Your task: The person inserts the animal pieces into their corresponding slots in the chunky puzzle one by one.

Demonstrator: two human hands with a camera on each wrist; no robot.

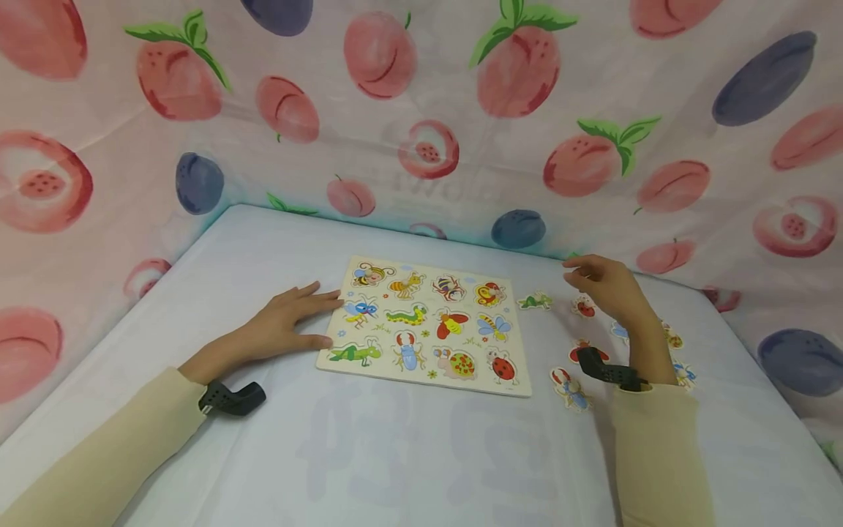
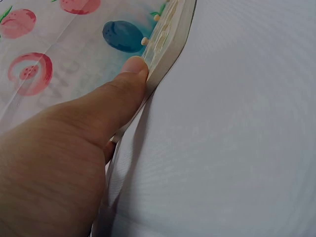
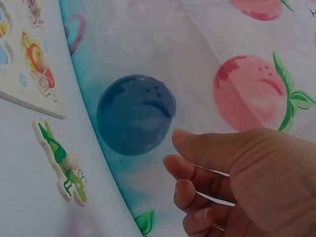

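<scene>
**Left hand at the puzzle board, right hand raised in the air**

Flat on the white-covered table, between both hands: the board, in rows of insect pictures. Against its left edge, left fingers spread and nearly straight, thumb touching by the near corner; contact rather than a clamp. Between right thumb and forefinger, a small gap with nothing in it; the remaining fingers loosely curled.

To the right of the board, scattered loose: just beside the edge, a green grasshopper with a pale knob; farther right, a ladybug; closer to the person, a red-winged insect, partly behind the black right wrist camera; nearest of all, a blue stag beetle, lying at a slant.

In the way of a full look: the right forearm, beside and across a bluish piece, too covered to identify. On its other side, partly hidden, a snail and a blue mosquito-like piece.

Behind the table and along its sides, upright cloth printed with peaches and plums. On both arms, cream sleeves; on the left wrist, another black camera, well apart from the loose pieces.
</scene>
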